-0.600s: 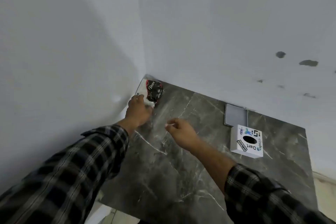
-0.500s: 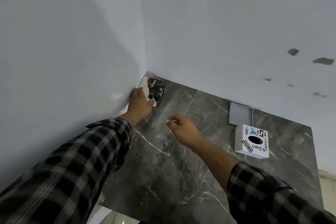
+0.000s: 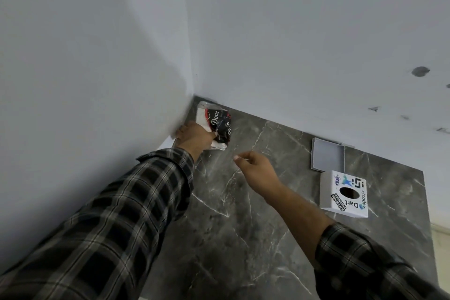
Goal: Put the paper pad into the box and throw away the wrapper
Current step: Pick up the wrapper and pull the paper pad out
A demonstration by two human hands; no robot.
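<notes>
A wrapped paper pad (image 3: 215, 124), white with a black and red "Dove" wrapper, lies in the far corner of the dark marble table (image 3: 243, 226), against the walls. My left hand (image 3: 194, 137) is closed on its near edge. My right hand (image 3: 258, 169) hovers over the table a little to the right of the pack, fingers loosely curled and holding nothing. A white box (image 3: 344, 193) with stickers and an oval hole on top stands at the right. Its flat grey lid (image 3: 327, 157) lies just behind it.
White walls meet in the corner directly behind the pack. The right wall carries a few dark marks (image 3: 420, 71). The table's right edge (image 3: 428, 214) runs just past the box, with pale floor beyond.
My left hand has tightened on the pack and pulled it slightly out of the corner. My right hand stays close by. The view has shifted a little.
</notes>
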